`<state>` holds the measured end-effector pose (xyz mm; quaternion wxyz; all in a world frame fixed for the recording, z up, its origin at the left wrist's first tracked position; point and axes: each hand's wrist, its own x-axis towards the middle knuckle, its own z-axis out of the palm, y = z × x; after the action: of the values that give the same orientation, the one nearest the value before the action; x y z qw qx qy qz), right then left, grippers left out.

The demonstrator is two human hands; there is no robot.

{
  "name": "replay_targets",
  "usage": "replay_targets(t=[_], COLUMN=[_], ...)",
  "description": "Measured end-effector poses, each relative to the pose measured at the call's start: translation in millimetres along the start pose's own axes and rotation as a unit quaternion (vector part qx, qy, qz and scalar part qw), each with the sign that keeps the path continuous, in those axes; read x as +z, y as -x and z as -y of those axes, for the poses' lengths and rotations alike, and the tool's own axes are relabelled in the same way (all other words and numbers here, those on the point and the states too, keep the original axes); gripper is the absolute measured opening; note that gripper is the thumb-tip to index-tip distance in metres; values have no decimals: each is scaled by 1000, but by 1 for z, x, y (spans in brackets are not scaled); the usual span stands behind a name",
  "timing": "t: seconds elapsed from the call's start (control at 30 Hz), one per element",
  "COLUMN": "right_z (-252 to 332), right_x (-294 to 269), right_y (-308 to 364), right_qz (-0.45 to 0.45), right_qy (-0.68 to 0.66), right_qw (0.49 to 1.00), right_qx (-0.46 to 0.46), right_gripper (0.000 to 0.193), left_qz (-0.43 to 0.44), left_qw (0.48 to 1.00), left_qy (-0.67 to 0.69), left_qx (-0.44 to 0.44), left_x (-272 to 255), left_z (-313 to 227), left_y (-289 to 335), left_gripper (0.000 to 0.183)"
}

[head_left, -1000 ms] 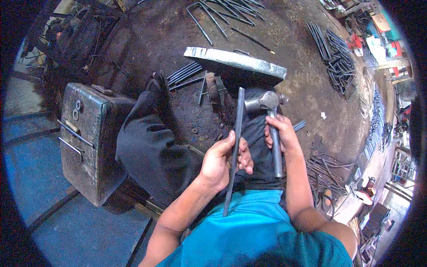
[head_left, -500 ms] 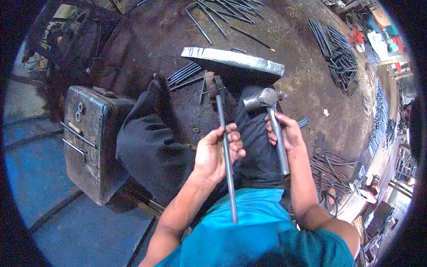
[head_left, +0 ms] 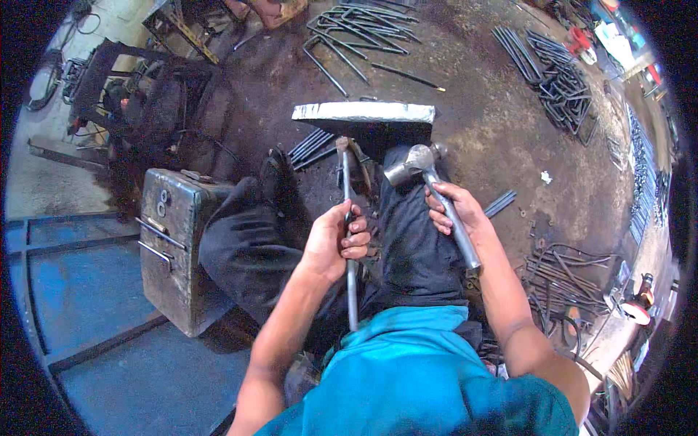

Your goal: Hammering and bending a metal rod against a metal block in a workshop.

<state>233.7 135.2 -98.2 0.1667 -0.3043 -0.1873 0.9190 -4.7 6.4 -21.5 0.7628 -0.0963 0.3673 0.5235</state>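
Observation:
My left hand (head_left: pixel 331 240) is closed around a thin grey metal rod (head_left: pixel 352 298), which points away from me over my lap. The rod's brownish far end sits close to the near left side of a dark metal block (head_left: pixel 363 112) with a bright, worn edge; whether they touch I cannot tell. My right hand (head_left: pixel 463 208) grips a ball-peen hammer (head_left: pixel 419 161) by its metal handle. The hammer's head is raised over my right thigh, just short of the block and right of the rod.
Bent rods (head_left: pixel 363 33) lie beyond the block, near a single straight rod (head_left: pixel 407 76). More bent rods (head_left: pixel 563 98) are piled at the far right. A worn metal case (head_left: pixel 167 254) stands left of my knee. Tangled rods (head_left: pixel 563 272) lie to the right.
The whole view has shifted. The rod has moved left and lies straighter away from me, its near end farther from my chest. The hammer has moved slightly left, still in my right hand.

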Motion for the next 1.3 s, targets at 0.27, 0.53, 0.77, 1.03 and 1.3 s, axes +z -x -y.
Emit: replay_targets(t=[0.27,0.53,0.77,1.03,1.3], right_z=[-5,-2,-8,-30,-25], right_x=[-22,-36,-23,16,53], right_y=[-3,1,-4,11,12], right_qz=[86,161,128,25,-5], right_qy=[-84,-169,-168,-288,-42], right_qw=[992,972,977,940,976], right_qx=[23,10,-24,-180,-216], right_gripper=[24,18,19,35,26], left_qz=[-124,-142,-146,-155,-169], left_qw=[835,484,508,510,511], left_qy=[-526,-830,-794,-789,-800], left_qx=[108,237,301,304,264], left_x=[31,-8,-22,-29,-25], left_z=[-63,-106,-92,-99,-103], left_y=[-21,-85,-101,-79,-78], left_gripper=[38,45,32,35,32])
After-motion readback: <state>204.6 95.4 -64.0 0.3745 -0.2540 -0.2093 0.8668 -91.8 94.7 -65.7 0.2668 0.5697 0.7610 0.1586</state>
